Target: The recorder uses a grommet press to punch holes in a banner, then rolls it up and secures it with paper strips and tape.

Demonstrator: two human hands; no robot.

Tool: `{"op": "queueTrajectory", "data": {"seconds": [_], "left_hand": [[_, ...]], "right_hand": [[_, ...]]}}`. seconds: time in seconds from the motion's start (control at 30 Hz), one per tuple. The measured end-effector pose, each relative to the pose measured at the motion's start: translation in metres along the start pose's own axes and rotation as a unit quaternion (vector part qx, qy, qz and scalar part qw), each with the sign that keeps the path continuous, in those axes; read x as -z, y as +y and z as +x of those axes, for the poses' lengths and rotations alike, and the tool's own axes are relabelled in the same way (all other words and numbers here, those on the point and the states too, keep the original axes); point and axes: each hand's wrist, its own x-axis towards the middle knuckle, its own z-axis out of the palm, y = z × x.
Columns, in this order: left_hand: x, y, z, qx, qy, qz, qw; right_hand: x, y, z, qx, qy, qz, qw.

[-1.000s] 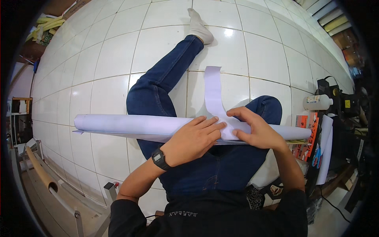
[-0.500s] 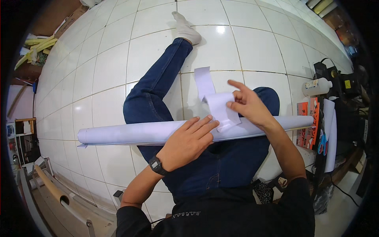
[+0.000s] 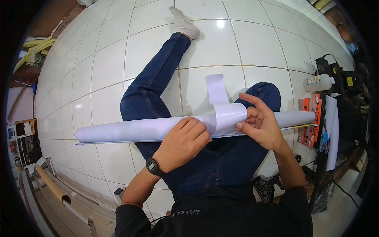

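Observation:
A long white roll of sheet material (image 3: 122, 130), paper or vinyl, lies crosswise over my lap. My left hand (image 3: 184, 138), with a black watch on its wrist, curls its fingers over the middle of the roll. Right beside it, a white strip (image 3: 229, 114) bends over the roll, and its loose end curls up and away from me. My right hand (image 3: 258, 122) pinches the strip's right edge between thumb and bent fingers, the index finger stretched out. The fingertips of my left hand are partly hidden.
At the right stand a white bottle (image 3: 319, 83), an orange-and-black package (image 3: 310, 122), blue-handled scissors (image 3: 324, 143) and another white roll (image 3: 331, 134). A cardboard tube (image 3: 53, 183) lies on a frame at the lower left. White floor tiles (image 3: 106, 94) surround my legs.
My left hand has gone from fingers laid out flat to curled over the roll. The strip now lies flatter against the roll, and my right hand has moved slightly right and toward me with its edge.

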Motion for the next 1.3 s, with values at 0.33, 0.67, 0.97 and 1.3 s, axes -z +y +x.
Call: {"op": "queueTrajectory", "data": {"seconds": [0.33, 0.67, 0.97, 1.3], "left_hand": [[0.000, 0.003, 0.002, 0.009, 0.009, 0.002, 1.000], [0.002, 0.005, -0.003, -0.019, -0.001, 0.022, 1.000], [0.000, 0.000, 0.005, 0.000, 0.007, 0.026, 1.000], [-0.007, -0.004, 0.011, 0.072, -0.009, 0.005, 0.997]], "right_hand": [[-0.009, 0.000, -0.008, -0.013, 0.004, -0.043, 0.999], [-0.008, -0.001, -0.009, 0.024, -0.032, -0.208, 0.977], [-0.007, 0.000, -0.002, 0.068, 0.016, -0.318, 0.945], [-0.012, 0.006, -0.004, 0.268, 0.016, -0.575, 0.772]]}}
